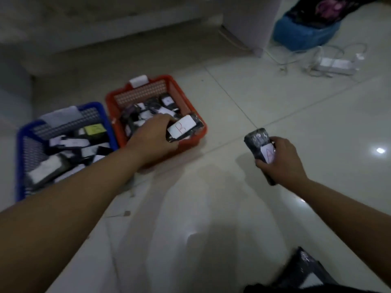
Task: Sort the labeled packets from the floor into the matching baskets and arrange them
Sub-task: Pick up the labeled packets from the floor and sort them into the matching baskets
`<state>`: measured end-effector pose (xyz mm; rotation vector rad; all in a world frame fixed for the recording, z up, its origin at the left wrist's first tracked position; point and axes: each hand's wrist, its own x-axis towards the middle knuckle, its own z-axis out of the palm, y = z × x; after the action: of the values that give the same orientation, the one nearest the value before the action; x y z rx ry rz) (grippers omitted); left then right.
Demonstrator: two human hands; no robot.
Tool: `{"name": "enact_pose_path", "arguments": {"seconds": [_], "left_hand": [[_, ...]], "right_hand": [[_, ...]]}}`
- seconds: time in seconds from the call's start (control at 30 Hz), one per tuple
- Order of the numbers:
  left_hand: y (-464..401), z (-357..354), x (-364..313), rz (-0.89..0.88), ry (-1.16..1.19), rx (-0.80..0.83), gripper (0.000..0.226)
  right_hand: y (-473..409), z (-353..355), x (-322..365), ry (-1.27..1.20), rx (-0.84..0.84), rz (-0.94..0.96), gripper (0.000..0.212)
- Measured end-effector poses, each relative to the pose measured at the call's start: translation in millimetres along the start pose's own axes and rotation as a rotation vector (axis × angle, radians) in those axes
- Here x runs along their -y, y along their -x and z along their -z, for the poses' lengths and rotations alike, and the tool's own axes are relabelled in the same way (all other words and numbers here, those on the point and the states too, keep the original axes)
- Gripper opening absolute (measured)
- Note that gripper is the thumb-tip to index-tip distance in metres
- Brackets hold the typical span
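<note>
Red-lettered "A" label [268, 154], right-hand packet [258, 142]

Glossy, smooth tiled floor [296, 127]. Perforated plastic red basket [186, 98] and blue basket [20, 166]. Shiny black plastic-wrapped packets [257, 138] with matt white paper labels [182, 126].

Only 1 view: a wide-angle camera on the person's head, looking forward and steeply down at the tiled floor [243, 102]. Both forearms reach in from the bottom edge, close to the lens; the red basket [179, 89] and blue basket [21, 144] lie farther ahead, left of centre.
</note>
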<state>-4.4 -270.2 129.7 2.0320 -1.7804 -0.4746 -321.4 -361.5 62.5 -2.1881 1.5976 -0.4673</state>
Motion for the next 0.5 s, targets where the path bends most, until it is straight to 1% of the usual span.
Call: {"name": "enact_pose_path", "arguments": {"seconds": [0.03,0.13,0.23,0.3,0.4,0.5], "left_hand": [[5,22,13,0.054,0.006,-0.058,0.048],[27,74,60,0.261,0.054,-0.229,0.042],[56,93,110,0.494,0.208,-0.399,0.038],[77,94,138,0.604,0.329,-0.503,0.034],[98,89,179,0.706,0.341,-0.547,0.033],[109,84,217,0.776,0.310,-0.533,0.042]], "right_hand": [[-16,-4,27,-0.008,-0.011,0.051,0.069],[-57,-20,108,-0.009,0.002,0.212,0.071],[-79,-40,181,0.000,0.035,0.356,0.072],[-83,-56,223,-0.003,0.059,0.442,0.073],[-84,-83,268,-0.050,0.088,0.498,0.072],[-82,-116,295,-0.082,0.108,0.458,0.070]]}}
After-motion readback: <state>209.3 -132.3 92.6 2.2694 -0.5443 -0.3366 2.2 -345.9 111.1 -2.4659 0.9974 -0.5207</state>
